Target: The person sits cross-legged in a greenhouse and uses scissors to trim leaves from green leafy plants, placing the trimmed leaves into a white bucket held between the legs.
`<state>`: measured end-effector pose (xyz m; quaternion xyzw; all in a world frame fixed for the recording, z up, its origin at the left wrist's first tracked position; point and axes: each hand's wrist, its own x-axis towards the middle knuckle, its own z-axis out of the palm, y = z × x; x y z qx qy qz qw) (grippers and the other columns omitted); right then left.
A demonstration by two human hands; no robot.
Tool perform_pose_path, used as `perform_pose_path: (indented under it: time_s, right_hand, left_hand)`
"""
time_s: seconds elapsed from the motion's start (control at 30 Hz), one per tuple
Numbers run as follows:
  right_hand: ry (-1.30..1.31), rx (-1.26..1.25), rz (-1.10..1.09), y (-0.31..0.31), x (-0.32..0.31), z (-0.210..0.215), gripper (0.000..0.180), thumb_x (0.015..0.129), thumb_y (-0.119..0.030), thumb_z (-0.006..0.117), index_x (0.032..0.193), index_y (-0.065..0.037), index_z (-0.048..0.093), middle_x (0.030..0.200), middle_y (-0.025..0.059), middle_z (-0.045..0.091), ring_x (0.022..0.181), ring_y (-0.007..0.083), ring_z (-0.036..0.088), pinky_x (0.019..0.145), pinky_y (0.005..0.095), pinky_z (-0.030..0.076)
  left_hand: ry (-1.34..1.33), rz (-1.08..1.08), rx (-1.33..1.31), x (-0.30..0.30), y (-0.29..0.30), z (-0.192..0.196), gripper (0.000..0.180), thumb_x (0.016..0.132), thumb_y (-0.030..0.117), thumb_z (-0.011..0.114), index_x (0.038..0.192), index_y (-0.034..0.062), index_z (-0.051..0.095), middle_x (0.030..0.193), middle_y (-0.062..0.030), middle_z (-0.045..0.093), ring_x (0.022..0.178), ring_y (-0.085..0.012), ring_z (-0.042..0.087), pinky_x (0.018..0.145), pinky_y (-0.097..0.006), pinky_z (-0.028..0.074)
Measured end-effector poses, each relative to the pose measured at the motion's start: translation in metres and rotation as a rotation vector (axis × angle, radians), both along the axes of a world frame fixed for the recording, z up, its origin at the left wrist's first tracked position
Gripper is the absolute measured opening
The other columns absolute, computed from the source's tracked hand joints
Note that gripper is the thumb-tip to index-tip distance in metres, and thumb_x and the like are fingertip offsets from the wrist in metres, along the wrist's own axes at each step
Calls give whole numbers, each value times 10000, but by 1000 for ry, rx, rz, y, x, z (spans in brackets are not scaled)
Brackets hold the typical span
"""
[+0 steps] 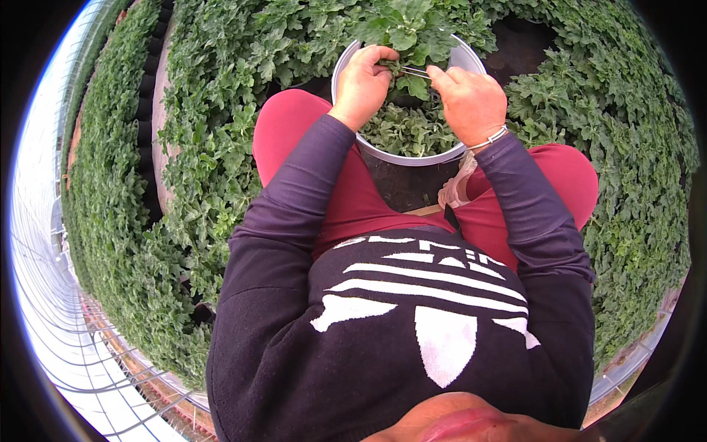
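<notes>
Over a pale bucket (417, 159) between my knees, both hands are raised close together. My left hand (362, 82) is closed, thumb and fingers pinched on the lower part of a bunch of leafy green cuttings (403, 35). From the bunch, thin pale strands like a stretched rubber band (417, 72) run across to my right hand (473, 104). That hand is closed too, its thumb and index finger pinching the strands' end. More leafy cuttings (412, 132) lie loose inside the bucket. The stems inside my left hand are hidden.
Dense green plants (213, 132) surround me on both sides and ahead. Dark ground (519, 48) shows past the bucket to the right. A row of black pots (149, 132) lines a gap at the left. My shoe (455, 188) stands just beneath the bucket's near rim.
</notes>
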<state>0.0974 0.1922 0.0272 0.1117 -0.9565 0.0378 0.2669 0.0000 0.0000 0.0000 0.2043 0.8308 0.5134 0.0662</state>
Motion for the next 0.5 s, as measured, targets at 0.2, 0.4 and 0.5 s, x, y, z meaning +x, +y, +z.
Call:
perform_pose_path:
  time_s: [0.2,0.4,0.5]
  right_hand:
    - [-42,-120,4,-2,0,-2,198,861,-169,633,1031,-185,733,741,18,643,675,233,676,619,388,509]
    - [-174,-246,-35,-3,0,2,126,910,-239,624,982,-192,716,766,64,690,699,282,689,595,421,521]
    - [-264,-266,-41,-4,1,6,135,920,-261,621,989,-194,716,798,72,703,742,287,695,621,433,527]
  left_hand:
    - [-34,-12,34,1,-2,-3,318,894,-80,583,1186,32,640,1063,-50,707,979,-117,699,818,-245,533]
    - [-38,-17,17,0,-1,-6,323,889,-101,570,1179,25,636,1052,-54,709,981,-132,704,827,-240,536]
    - [-6,-18,22,-1,-1,-7,339,886,-109,560,1187,28,634,1047,-51,711,1001,-135,703,830,-241,537]
